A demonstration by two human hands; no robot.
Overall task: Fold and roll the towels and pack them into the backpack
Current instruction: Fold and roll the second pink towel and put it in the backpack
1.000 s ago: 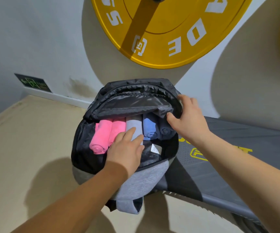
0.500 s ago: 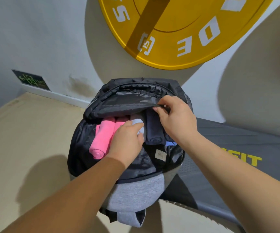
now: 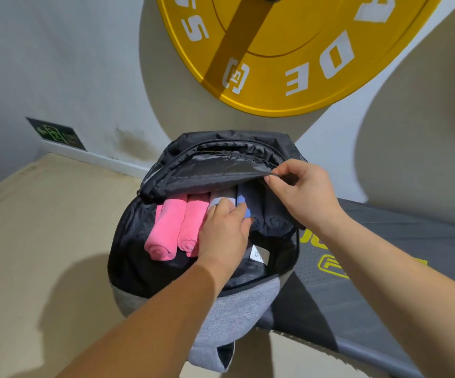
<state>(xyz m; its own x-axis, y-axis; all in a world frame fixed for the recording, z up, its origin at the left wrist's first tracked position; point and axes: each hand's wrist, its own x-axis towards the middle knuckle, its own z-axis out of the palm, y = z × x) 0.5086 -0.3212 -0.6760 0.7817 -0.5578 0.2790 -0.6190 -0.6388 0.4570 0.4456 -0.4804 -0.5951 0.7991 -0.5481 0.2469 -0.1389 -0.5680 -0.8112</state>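
Backpack (image 3: 244,304) sits on the beige floor (image 3: 43,241), mouth wide open twd us, grey front panel nearest. Inside we see rolled towels packed side by side, ends facing us. From the left: two pink towels (image 3: 166,227), a grey towel (image 3: 222,192), a blue towel (image 3: 241,199), then two dark towels (image 3: 275,218) at the right wall.

Our left hand (image 3: 222,233) is in the opening, fingers laid almost straight over the grey & blue rolls, pressing down on them, not wrapped round either. It also hides the near ends of both.

Our right hand (image 3: 307,197) pinches the edge of the black flap (image 3: 215,169) btwn thumb & forefinger and holds it up over the rolls.

A white label (image 3: 257,253) shows on the lining below the dark rolls. A dark mat (image 3: 384,257) w/ yellow print lies right beside the bag. A yellow weight plate (image 3: 289,50) hangs on the wall above. A small green sign (image 3: 57,133) sits low on the wall at left.
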